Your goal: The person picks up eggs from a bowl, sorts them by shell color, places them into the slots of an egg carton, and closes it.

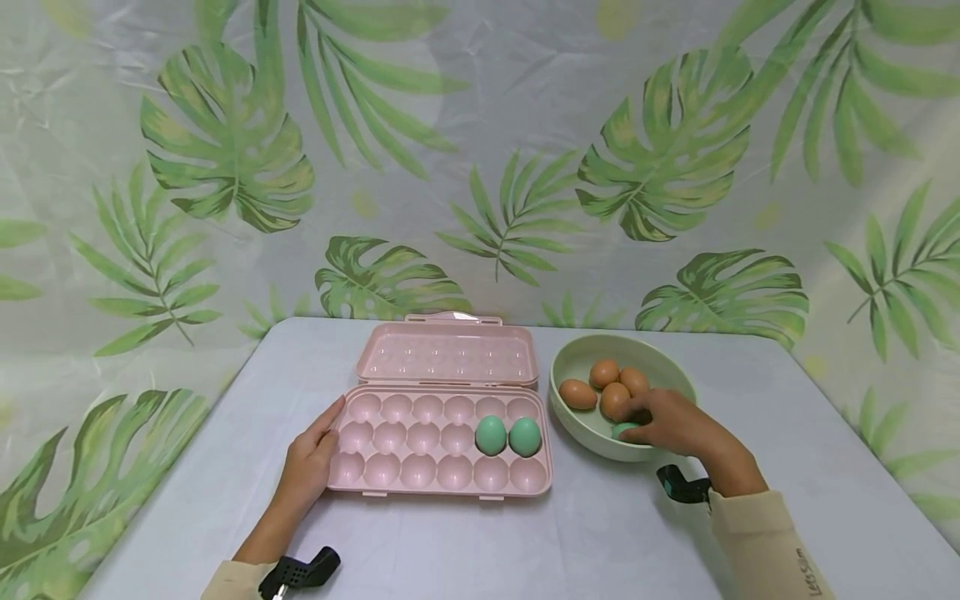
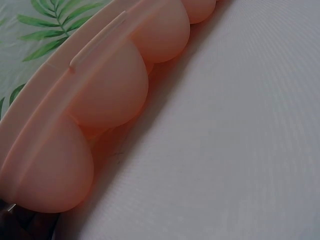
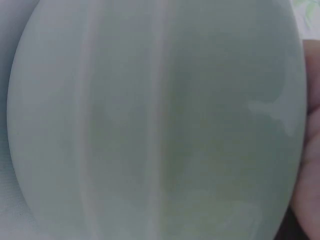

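From above, the right hand [image 1: 667, 423] reaches into the pale bowl [image 1: 573, 357] at three o'clock of the pink tray [image 1: 442, 475], its grip curling round a green egg [image 1: 622, 430]. Smooth, light and likely fragile, it is best cradled round its middle; its long axis is hidden. The left hand [image 1: 311, 462] rests released against the tray's nine o'clock edge.

The left wrist view shows tray cups [image 2: 110, 90] on the surface [image 2: 240, 150].

The right wrist view shows only the bowl's wall [image 3: 150, 125].
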The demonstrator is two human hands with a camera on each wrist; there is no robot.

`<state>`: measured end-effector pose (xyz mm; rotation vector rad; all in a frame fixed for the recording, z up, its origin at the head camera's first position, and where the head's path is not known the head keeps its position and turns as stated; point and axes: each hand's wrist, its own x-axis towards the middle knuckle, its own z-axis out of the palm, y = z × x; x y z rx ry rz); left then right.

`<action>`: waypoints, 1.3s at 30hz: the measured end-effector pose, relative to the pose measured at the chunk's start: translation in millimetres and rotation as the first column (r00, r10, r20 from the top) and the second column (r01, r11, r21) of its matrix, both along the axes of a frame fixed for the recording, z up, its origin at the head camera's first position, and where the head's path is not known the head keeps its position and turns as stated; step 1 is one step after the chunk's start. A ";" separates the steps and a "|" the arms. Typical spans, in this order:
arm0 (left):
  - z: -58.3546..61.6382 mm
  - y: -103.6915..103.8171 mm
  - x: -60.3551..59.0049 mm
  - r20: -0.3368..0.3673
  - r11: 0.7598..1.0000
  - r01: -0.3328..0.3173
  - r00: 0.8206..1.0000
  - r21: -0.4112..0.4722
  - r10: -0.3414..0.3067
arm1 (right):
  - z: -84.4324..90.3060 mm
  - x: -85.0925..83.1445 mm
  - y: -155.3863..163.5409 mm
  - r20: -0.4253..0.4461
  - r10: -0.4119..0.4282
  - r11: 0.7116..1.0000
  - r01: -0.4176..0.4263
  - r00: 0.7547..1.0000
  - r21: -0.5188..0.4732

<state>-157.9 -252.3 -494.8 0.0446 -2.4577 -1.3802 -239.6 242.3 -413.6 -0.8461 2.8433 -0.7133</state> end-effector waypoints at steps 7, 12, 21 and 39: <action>-1.4 0.1 -0.1 0.001 1.000 0.005 1.000 0.001 -0.005 | 0.0 0.2 0.9 -0.016 -0.005 1.000 0.005 1.000 -0.006; -1.2 0.5 0.1 0.006 1.000 0.006 1.000 0.006 -0.006 | -0.5 -0.8 2.5 -0.037 -0.012 1.000 0.012 0.999 0.001; -0.3 0.7 0.3 0.025 1.000 -0.006 1.000 0.004 0.006 | 0.4 0.0 5.5 -0.031 -0.065 0.996 0.063 0.997 -0.060; 1.2 1.2 0.3 0.020 1.000 -0.007 1.000 0.013 0.007 | 3.9 -0.5 11.1 0.013 -0.026 0.971 0.028 1.000 -0.237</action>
